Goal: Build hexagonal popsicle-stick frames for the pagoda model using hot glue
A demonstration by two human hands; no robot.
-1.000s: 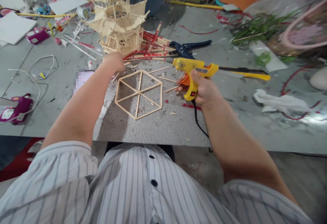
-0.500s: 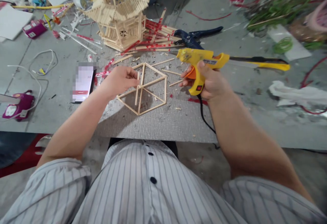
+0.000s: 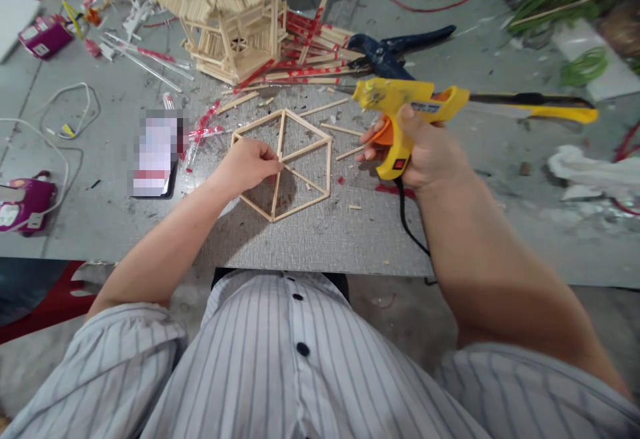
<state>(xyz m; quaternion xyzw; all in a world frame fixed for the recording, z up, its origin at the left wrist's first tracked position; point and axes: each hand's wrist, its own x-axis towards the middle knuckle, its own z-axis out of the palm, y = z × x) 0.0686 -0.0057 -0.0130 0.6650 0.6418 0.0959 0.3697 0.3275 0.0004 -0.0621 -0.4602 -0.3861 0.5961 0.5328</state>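
A hexagon frame of thin wooden sticks [image 3: 305, 159], with spokes meeting at its middle, lies flat on the grey table [image 3: 325, 239]. My left hand [image 3: 247, 165] rests over the frame's left half, fingers pinched on a short wooden stick near the centre. My right hand [image 3: 425, 155] grips a yellow and orange glue gun [image 3: 410, 102] to the right of the frame, nozzle pointing left, forefinger on the orange trigger. A black cord hangs from the gun's handle over the table edge.
A stick-built pagoda model [image 3: 230, 19] stands behind the frame beside a heap of red-wrapped sticks [image 3: 305, 59]. Blue-handled cutters [image 3: 395, 49] and a yellow-handled tool [image 3: 540, 105] lie at the back right. A phone [image 3: 155, 152] lies at the left, a purple device [image 3: 23, 202] further left.
My left hand came back from the stick pile near the pagoda and settled on the frame's centre with a stick pinched. The glue gun stayed beside the frame; the camera tilted down.
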